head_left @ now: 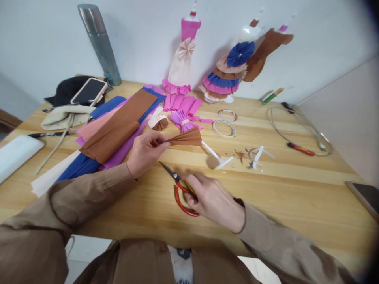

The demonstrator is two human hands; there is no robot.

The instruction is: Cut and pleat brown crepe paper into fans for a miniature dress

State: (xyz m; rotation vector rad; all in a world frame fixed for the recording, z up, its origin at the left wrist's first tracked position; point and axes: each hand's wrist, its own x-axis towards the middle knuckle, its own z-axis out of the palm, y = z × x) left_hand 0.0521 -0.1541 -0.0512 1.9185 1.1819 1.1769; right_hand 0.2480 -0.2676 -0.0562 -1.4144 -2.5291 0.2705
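Observation:
My left hand [146, 152] pinches the narrow end of a pleated brown paper fan [186, 138] and holds it just above the wooden table [281, 193]. My right hand [211, 199] rests on the table with its fingers curled over the red handles of a pair of scissors [177, 185], whose shut blades point up and left toward my left hand. A white plastic piece [216, 156] lies just right of the fan.
Sheets of brown, blue, pink and purple crepe paper [118, 122] lie at left, with a phone [89, 90] and a steel flask [100, 43] behind. Paper dress figures [182, 59] stand at the wall. Tape rings [224, 128], a cable [296, 134] and a tablet corner [365, 195] lie at right.

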